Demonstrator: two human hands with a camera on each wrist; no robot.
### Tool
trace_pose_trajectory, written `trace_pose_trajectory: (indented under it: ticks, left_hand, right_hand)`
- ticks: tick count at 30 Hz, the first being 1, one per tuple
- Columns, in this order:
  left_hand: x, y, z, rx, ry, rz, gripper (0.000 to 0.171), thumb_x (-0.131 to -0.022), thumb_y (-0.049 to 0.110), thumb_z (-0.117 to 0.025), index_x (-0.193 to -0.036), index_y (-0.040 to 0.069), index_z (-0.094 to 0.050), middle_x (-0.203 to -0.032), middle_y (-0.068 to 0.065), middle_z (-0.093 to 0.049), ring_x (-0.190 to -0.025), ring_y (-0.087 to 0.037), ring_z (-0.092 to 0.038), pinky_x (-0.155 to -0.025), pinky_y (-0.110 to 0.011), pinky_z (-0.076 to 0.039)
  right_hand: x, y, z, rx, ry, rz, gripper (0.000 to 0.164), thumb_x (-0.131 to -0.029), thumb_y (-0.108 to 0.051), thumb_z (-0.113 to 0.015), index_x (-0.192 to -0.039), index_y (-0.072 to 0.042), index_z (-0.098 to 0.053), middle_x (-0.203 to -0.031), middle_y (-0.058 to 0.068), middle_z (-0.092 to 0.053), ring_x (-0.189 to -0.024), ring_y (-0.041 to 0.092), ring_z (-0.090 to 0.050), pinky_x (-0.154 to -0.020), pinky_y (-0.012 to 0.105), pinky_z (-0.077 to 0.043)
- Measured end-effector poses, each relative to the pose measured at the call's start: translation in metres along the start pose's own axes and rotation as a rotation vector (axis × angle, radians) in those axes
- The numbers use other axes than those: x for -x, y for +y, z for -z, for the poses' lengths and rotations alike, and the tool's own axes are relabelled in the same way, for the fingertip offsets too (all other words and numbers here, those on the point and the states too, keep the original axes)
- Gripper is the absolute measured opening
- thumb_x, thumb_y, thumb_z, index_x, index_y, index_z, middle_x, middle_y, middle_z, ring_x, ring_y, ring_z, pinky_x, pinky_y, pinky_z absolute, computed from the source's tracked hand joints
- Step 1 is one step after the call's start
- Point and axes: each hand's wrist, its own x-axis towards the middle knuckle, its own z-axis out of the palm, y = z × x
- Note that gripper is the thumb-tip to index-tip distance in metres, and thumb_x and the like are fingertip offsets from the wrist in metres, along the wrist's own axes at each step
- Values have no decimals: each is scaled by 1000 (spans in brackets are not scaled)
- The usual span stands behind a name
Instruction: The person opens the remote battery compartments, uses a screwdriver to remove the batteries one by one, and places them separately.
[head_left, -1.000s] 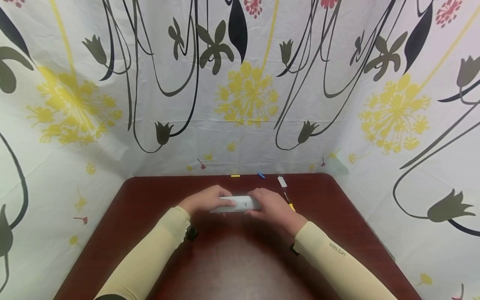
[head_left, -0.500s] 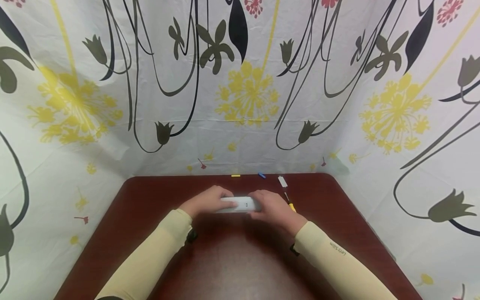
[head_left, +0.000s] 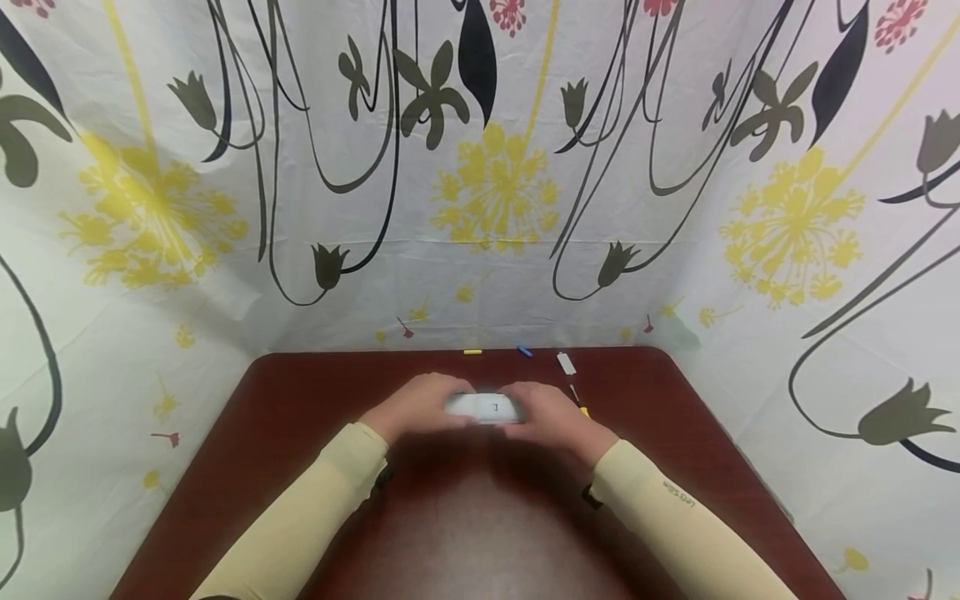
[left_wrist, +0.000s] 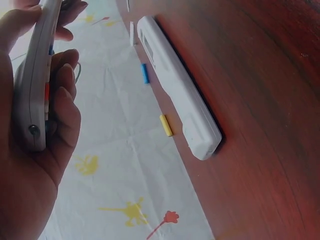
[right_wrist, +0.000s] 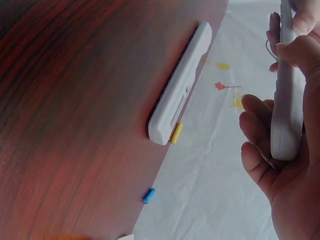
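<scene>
Over the middle of the table, both hands hold a slim white device (head_left: 497, 407) with a small mark on its upper face. My left hand (head_left: 422, 407) grips its left end, fingers curled below. The right end lies in my right hand (head_left: 547, 417), with the thumb on its side. In the left wrist view the device (left_wrist: 34, 92) shows a seam, a round socket at its end and small red and blue parts along its underside. A thin wire loop (right_wrist: 269, 48) hangs beside the fingers. The device's underside is mostly hidden.
A long white casing piece (left_wrist: 177, 87) lies on the table (head_left: 480, 517). Towards the back edge are a yellow battery (head_left: 472, 352), a blue battery (head_left: 525, 351) and a small white cover (head_left: 566, 363). A yellow-handled screwdriver (head_left: 584, 412) lies beyond my right hand. Patterned cloth surrounds the table.
My left hand has shifted slightly right along the device and covers more of its left end. The device looks more level now. My right hand has barely moved.
</scene>
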Motion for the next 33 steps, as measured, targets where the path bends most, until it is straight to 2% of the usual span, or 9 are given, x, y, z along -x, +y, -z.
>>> trace_pose_trajectory:
  ticks: [4,10,20,27,33]
  left_hand:
    - [0,1,-1,-11,8,-10,37,-93,52,-86,-122,30,-77,-111,19,-73,-98,-8,-64,-91,-36,-55]
    - [0,3,-5,-76,5,-26,51,-89,58,-88,-132,35,-73,-120,21,-70,-102,-7,-63,-94,-35,-55]
    - [2,8,-7,-151,22,-59,51,-95,59,-82,-137,33,-71,-123,17,-70,-101,-7,-62,-91,-33,-54]
    - [2,8,-6,-88,29,-43,49,-94,60,-83,-133,31,-73,-118,17,-68,-101,-7,-61,-91,-33,-55]
    - [2,5,-7,-28,48,-31,47,-93,57,-85,-129,27,-76,-115,13,-62,-99,-9,-59,-86,-31,-54]
  right_hand:
    - [0,1,0,-8,-1,6,50,-93,-41,-90,-135,-20,-73,-119,-10,-72,-99,12,-63,-89,40,-58]
    - [-1,1,-1,-41,-25,8,49,-95,-44,-87,-135,-21,-73,-118,-11,-72,-99,12,-63,-89,40,-57]
    - [-2,1,2,-81,-65,7,45,-98,-49,-81,-134,-24,-74,-112,-18,-71,-96,8,-63,-86,36,-56]
    - [-3,2,1,-76,-57,27,46,-99,-47,-80,-137,-23,-74,-115,-16,-70,-97,9,-62,-85,35,-56]
    - [-5,4,-1,-48,6,121,45,-100,-42,-81,-140,-23,-72,-117,-12,-61,-99,7,-58,-83,30,-56]
